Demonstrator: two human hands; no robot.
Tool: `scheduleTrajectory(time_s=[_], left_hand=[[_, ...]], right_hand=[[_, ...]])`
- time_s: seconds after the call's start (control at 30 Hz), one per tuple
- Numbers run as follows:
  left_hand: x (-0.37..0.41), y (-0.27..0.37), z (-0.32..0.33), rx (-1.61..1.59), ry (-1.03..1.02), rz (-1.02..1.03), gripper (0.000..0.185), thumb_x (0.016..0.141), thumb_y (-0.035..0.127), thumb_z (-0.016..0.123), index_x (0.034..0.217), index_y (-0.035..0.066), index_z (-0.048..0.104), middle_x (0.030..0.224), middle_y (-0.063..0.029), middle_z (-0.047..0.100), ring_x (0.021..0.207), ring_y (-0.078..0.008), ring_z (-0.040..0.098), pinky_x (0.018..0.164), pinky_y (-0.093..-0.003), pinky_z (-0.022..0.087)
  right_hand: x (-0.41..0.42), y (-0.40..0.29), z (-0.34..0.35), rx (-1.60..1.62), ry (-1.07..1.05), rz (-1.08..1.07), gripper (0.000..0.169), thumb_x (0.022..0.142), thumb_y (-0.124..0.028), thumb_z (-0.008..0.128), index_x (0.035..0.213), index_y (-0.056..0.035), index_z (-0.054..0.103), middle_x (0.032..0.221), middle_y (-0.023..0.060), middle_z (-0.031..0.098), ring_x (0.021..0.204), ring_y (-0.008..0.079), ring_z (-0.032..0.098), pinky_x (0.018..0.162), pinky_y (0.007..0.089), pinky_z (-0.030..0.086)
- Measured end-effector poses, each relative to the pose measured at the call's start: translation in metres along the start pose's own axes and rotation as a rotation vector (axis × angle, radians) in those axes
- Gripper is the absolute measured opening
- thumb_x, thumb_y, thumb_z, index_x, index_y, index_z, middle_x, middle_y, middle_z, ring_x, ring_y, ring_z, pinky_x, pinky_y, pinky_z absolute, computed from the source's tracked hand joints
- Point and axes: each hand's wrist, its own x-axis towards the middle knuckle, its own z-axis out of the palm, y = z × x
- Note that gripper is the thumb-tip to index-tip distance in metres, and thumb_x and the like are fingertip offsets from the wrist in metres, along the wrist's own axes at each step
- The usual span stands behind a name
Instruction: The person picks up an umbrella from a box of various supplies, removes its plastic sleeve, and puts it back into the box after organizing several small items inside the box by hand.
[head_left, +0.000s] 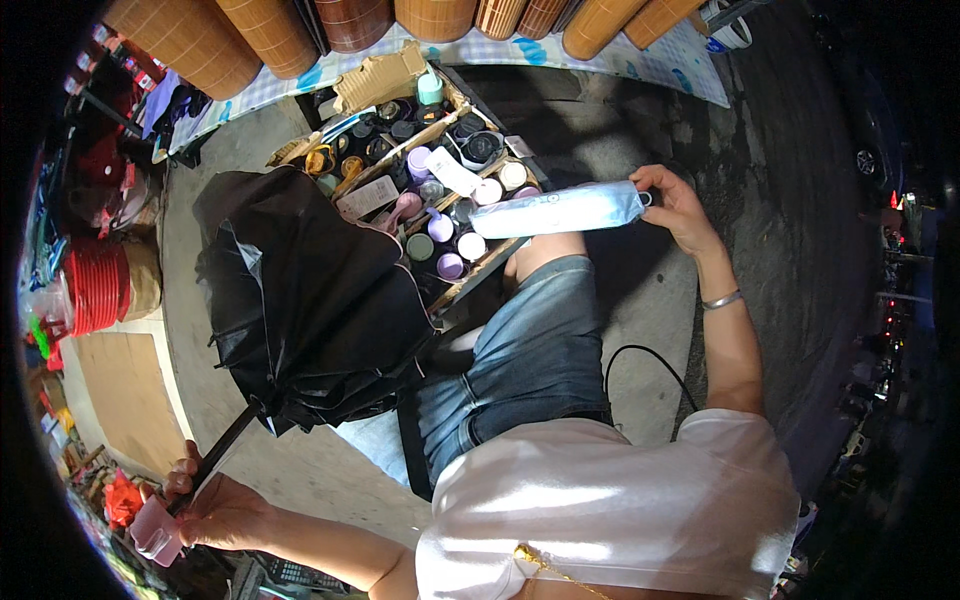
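My left hand (217, 506) grips the shaft of a black umbrella (307, 285) near its pink handle (156, 531). The umbrella's loose canopy is partly unfolded and hangs over the left side of a cardboard-lined crate. My right hand (679, 206) holds one end of a folded umbrella in a pale blue sleeve (562, 210), whose other end lies above the crate's right part. Several upright folded umbrellas with purple, white, green, pink and black handles (439, 225) fill the crate (480, 274). White tags (453, 171) hang among them.
Rolled bamboo mats (352, 22) line a table with a checked cloth (480, 54) beyond the crate. At the left are a stack of red plastic items (97, 286) and a flat brown board (127, 401). A black cable (646, 347) curves beside my right hip.
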Motion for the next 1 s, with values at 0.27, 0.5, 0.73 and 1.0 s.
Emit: scheduleTrajectory(time_s=[0.27,0.5,0.73,1.0], left_hand=[[-0.002,0.002,0.005,-0.058,0.033,-0.027,0.077,0.078,0.053,0.073,0.134,0.006,0.048,0.092,-0.0075,0.061,0.09,-0.0231,0.06,0.102,-0.0544,0.047],[-0.007,0.005,0.006,-0.067,-0.01,-0.014,0.066,0.084,0.047,0.068,0.133,0.005,0.049,0.087,-0.0072,0.059,0.09,-0.025,0.06,0.102,-0.0539,0.046],[-0.009,0.008,0.015,-0.066,0.114,-0.054,0.073,0.081,0.05,0.071,0.135,0.006,0.049,0.085,-0.0077,0.059,0.086,-0.0242,0.059,0.1,-0.0532,0.047],[-0.011,0.008,0.025,-0.094,0.068,-0.035,0.068,0.083,0.051,0.069,0.134,0.008,0.05,0.083,-0.0064,0.056,0.083,-0.0235,0.056,0.099,-0.0537,0.048]], right_hand=[[0.022,-0.059,0.048,-0.424,-0.063,-0.332,0.036,0.071,0.003,0.063,0.107,-0.0037,0.064,0.117,0.0102,0.061,0.114,0.0244,0.055,0.102,0.0355,0.04],[0.046,-0.057,0.096,-0.731,-0.129,-0.516,0.035,0.072,0.0,0.061,0.106,-0.0035,0.067,0.114,0.0112,0.063,0.104,0.0275,0.056,0.093,0.0375,0.043],[0.048,0.003,0.164,-1.017,-0.326,-0.29,0.051,0.078,-0.008,0.067,0.128,-0.01,0.058,0.125,0.0088,0.052,0.11,0.0284,0.049,0.101,0.0428,0.039],[0.035,-0.012,0.145,-0.846,0.036,-0.38,0.021,0.081,-0.008,0.062,0.101,-0.0096,0.07,0.078,0.0109,0.063,0.069,0.0289,0.064,0.063,0.0404,0.052]])
